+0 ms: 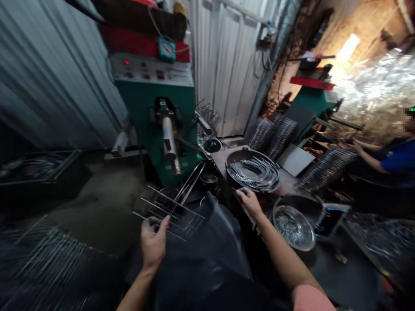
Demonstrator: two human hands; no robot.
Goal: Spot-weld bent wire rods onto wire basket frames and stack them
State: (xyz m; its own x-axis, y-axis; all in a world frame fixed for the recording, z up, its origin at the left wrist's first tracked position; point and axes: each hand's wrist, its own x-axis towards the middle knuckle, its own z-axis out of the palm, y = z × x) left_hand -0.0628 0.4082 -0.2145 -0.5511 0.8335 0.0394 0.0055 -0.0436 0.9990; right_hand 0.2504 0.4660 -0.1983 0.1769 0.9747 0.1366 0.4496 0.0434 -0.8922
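My left hand point(153, 238) is closed on a thin metal wire frame point(189, 222), gripping it at its near left side. The frame tilts above a dark sheet or apron point(207, 255) over my lap. My right hand point(249, 202) is held to the right, thumb and fingers pressed together; whatever is between the fingertips is too small to make out. Just beyond it sits a round pan point(229, 166) with bent wire pieces point(256, 172) in it. In front of me stands a green machine point(139, 106) with a red light and a rod-shaped electrode arm point(168, 138).
Many wire frames point(55, 255) are piled at lower left. At right, a clear bowl point(313, 235) of small metal pieces sits in a dark tray beside a phone-like device point(330, 220). Another person in a blue sleeve point(400, 155) works near stacked wire racks point(327, 168).
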